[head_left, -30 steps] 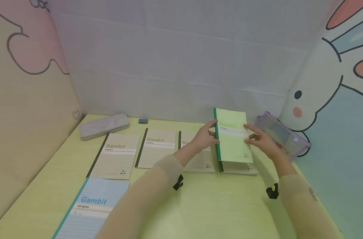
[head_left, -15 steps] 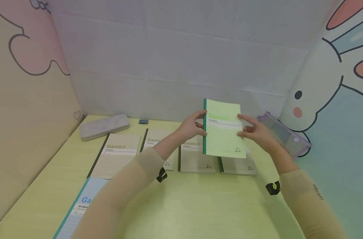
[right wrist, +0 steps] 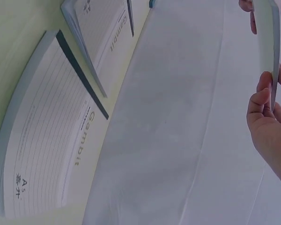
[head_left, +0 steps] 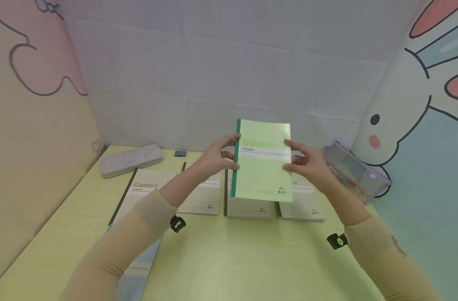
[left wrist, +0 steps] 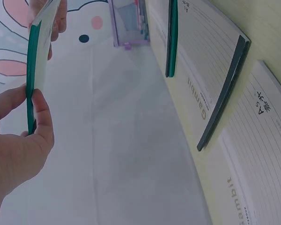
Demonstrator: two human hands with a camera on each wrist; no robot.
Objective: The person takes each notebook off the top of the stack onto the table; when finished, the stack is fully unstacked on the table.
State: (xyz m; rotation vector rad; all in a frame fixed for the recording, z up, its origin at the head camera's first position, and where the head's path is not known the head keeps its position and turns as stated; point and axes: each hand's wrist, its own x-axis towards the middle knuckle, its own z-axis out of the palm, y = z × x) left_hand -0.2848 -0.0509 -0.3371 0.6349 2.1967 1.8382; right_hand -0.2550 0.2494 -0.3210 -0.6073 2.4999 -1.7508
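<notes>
Bare table along the near edge gives open passage. A row of beige notebooks blocks mid-table; the pencil case and purple pouch occupy the far corners.

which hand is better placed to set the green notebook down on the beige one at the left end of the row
Left, probably. The left hand pinches the green notebook by its spine, on the side nearer that beige notebook. The right hand would have to cross over.
</notes>
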